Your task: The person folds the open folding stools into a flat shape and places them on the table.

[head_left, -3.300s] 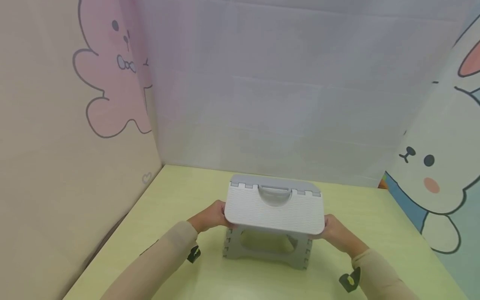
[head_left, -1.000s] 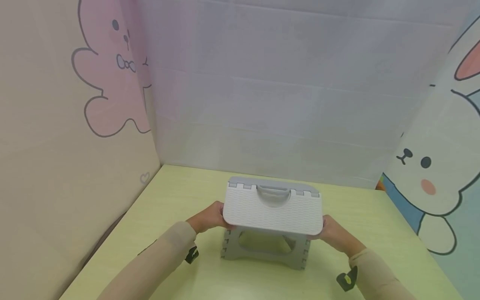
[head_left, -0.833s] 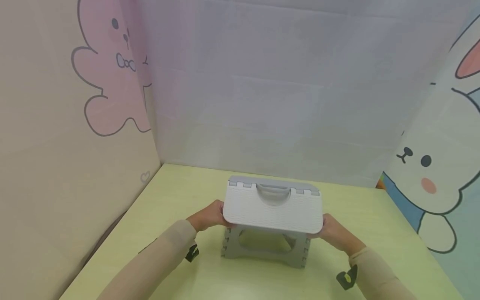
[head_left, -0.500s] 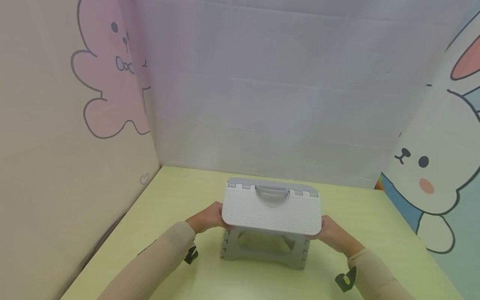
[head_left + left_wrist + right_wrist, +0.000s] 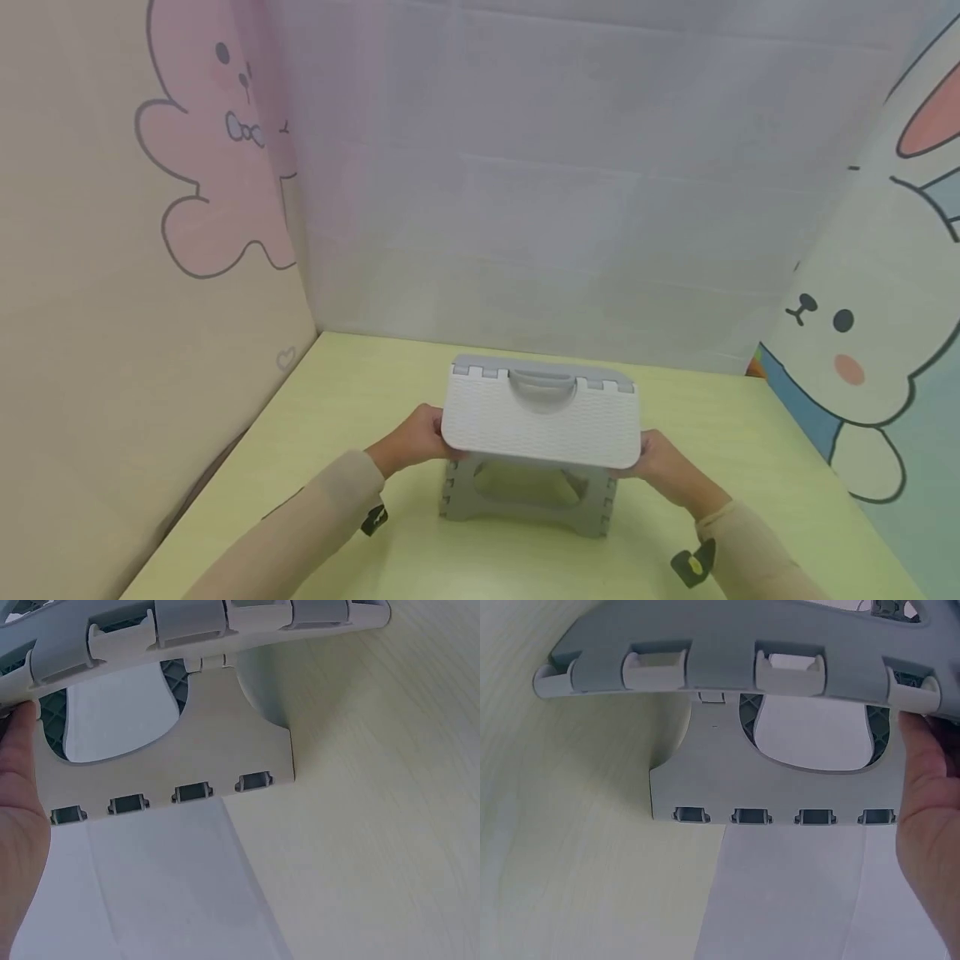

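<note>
A folding step stool [image 5: 540,425] stands unfolded at the middle of the table, its white textured top tilted toward me. A grey handle spans the cutout in the top, and a grey leg panel [image 5: 525,504] with an oval opening shows below. My left hand [image 5: 412,436] grips the left end of the top, its fingers partly hidden under it. At the opposite end my right hand [image 5: 666,468] grips the edge the same way. In the left wrist view the thumb side of the left hand [image 5: 19,825] meets the hinged edge; the right hand [image 5: 930,817] does so in the right wrist view.
The pale yellow table [image 5: 360,367] ends at a whitish cloth wall [image 5: 540,233] close behind the stool. Fabric walls with cartoon figures, a pink one [image 5: 225,167] and a white rabbit [image 5: 870,333], flank both sides.
The head view has drifted slightly. My left wrist and sleeve have shifted a little left and lower. Both hands keep their hold on the stool, which stays in place.
</note>
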Motion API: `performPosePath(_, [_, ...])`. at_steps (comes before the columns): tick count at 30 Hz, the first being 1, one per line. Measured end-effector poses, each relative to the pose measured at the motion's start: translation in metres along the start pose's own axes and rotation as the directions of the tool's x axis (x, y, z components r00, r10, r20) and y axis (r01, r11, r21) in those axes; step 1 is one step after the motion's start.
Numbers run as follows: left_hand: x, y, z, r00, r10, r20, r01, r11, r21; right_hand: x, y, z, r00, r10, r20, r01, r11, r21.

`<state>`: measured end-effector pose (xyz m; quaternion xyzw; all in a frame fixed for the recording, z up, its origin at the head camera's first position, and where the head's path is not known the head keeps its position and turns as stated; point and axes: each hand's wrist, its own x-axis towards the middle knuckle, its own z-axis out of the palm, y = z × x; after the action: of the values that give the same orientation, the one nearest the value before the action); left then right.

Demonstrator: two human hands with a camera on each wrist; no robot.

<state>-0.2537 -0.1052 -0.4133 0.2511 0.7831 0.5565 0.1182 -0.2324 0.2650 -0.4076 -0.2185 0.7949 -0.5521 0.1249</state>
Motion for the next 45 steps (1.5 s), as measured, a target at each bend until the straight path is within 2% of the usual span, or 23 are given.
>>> performPosePath(10, [0.001, 0.001, 0.006, 0.993, 0.083, -0.085, -0.080, 0.996, 0.032, -0.004, -0.004, 0.011, 0.995, -0.048, -0.091, 0.048, 0.999, 0.008])
performPosePath(16, [0.003, 0.001, 0.007, 0.993, 0.091, -0.076, -0.087, 0.995, 0.055, -0.006, -0.004, 0.021, 0.979, -0.021, -0.201, 0.007, 0.997, -0.071])
performPosePath(21, [0.004, 0.000, 0.007, 0.994, 0.094, -0.056, -0.090, 0.994, 0.062, -0.007, -0.003, 0.027, 0.964, 0.009, -0.267, -0.025, 0.998, -0.059])
performPosePath(28, [0.005, 0.000, 0.004, 0.993, 0.117, -0.026, -0.114, 0.990, 0.081, -0.006, -0.002, 0.025, 0.973, -0.065, -0.220, 0.043, 0.994, -0.100])
performPosePath(32, [0.005, 0.001, 0.003, 0.990, 0.144, -0.005, -0.143, 0.985, 0.094, -0.005, -0.002, 0.024, 0.973, -0.055, -0.224, 0.038, 0.996, -0.080])
performPosePath(39, [0.004, 0.001, 0.003, 0.995, 0.099, -0.006, -0.097, 0.987, 0.124, -0.007, 0.001, 0.021, 0.985, -0.083, -0.153, 0.075, 0.996, -0.055])
performPosePath(45, [0.005, 0.003, 0.002, 0.996, 0.086, 0.001, -0.085, 0.991, 0.105, -0.007, 0.000, 0.019, 0.987, -0.084, -0.140, 0.077, 0.996, -0.053])
